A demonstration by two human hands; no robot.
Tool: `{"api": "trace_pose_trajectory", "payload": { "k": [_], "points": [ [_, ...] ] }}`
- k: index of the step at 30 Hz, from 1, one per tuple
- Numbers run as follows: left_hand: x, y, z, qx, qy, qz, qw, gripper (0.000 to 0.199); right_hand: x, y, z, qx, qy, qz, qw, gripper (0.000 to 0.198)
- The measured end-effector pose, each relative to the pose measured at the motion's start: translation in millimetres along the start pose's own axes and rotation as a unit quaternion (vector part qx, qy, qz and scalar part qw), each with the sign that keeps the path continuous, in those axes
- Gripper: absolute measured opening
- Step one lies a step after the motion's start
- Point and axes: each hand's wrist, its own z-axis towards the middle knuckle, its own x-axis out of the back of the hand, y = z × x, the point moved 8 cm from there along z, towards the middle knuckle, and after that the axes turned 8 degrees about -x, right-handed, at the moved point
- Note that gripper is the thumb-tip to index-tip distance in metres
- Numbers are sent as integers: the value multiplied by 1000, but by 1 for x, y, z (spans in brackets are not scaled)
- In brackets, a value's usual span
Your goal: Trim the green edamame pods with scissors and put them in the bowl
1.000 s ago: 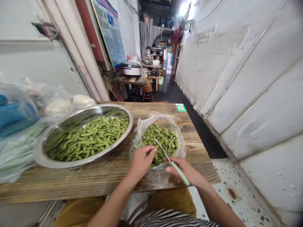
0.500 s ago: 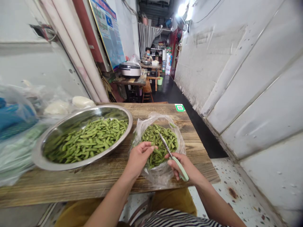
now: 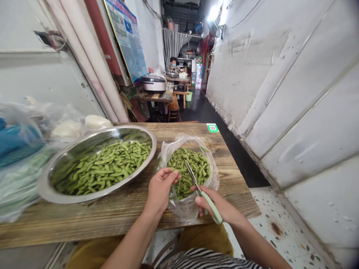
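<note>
Between its thumb and fingers, my left hand (image 3: 162,186) pinches a green soybean pod (image 3: 179,170) over the near left side of a clear plastic bag (image 3: 213,175). The bag lies open and is full of small green soybean pods (image 3: 193,158). My right hand (image 3: 211,203) grips a pair of scissors (image 3: 210,206) with pale green handles. Their blades are slightly parted, and the tips are close to the pod's end; whether they touch it I cannot tell. A wide steel basin (image 3: 153,144) to the left holds a heap of plumper-looking green pods (image 3: 112,164).
The wooden table (image 3: 134,220) carries the bag and the basin. Plastic bags (image 3: 22,179) with contents crowd its left end. A QR-code card (image 3: 212,128) lies at the far right corner. Farther back are a rice cooker (image 3: 153,83) on another table and a seated person (image 3: 173,67).
The scissors have moved slightly left, their blades now parted near the pod. My left hand has shifted a little left, and the pod now points toward the blades.
</note>
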Motion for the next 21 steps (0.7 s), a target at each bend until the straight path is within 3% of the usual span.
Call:
{"api": "trace_pose_trajectory", "payload": {
  "k": [5, 10, 12, 14, 15, 17, 19, 21],
  "points": [
    [-3, -2, -4, 10, -15, 6, 1000, 34, -3, -1, 3, 1, -11, 2, 1000, 56],
    [-7, -6, -5, 12, -31, 16, 999, 33, -4, 6, 9, -40, 0, 49, 998, 45],
    [3, 3, 1, -24, -19, 57, 998, 30, 0, 9, 11, -45, 15, 69, 996, 44],
    [29, 31, 10, -130, 56, 146, 979, 27, 8, 10, 12, -32, 44, 82, 995, 46],
    [44, 53, 12, -206, 109, 209, 950, 25, 13, 11, 12, -27, 60, 84, 994, 47],
    [63, 98, 5, -359, 215, 350, 838, 23, 21, 13, 13, -19, 83, 80, 993, 50],
    [54, 118, 1, -441, 201, 473, 735, 30, 27, 14, 12, -12, 97, 71, 993, 51],
    [27, 111, -1, -483, 95, 533, 688, 26, 30, 15, 12, -1, 104, 63, 993, 52]
  ]
}}
